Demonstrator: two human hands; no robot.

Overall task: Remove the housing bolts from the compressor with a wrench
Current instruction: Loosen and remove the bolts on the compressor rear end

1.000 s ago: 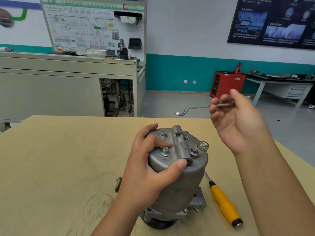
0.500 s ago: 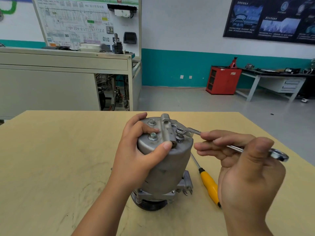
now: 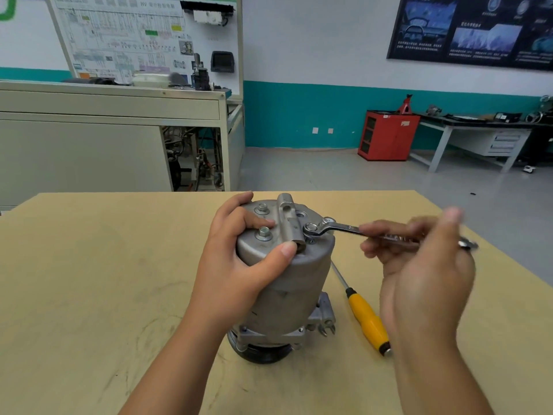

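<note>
A grey metal compressor [image 3: 287, 280] stands on its end in the middle of the picture, on a pale tan wooden surface [image 3: 89, 280]. It is round like a fat tin, dull and smooth, with a black wheel at the bottom. The person's left hand [image 3: 236, 265] is wrapped round the top of it. The thumb is on the near edge and the fingers curl over the far side. Two bolts [image 3: 264, 233] with washers stick up from the flat top, right by those fingers. A raised metal bar runs across the top next to them.

The right hand [image 3: 419, 265], at the lower right of the picture, looks blurry. It grips the thin, shiny wrench [image 3: 338, 227] by its handle. The ring end of the wrench sits over a third bolt [image 3: 311, 241] on the right side of the top.

A screwdriver [image 3: 366, 322] with a fat yellow handle and a thin metal rod lies flat on the surface, just beside the compressor.

Far back on the right, a red metal cabinet [image 3: 387, 136] stands on the grey floor. It has open shelves, but they are too small to show what is in them. At the upper left, a cream cabinet [image 3: 80, 145] has an open gap with hoses and wires inside.
</note>
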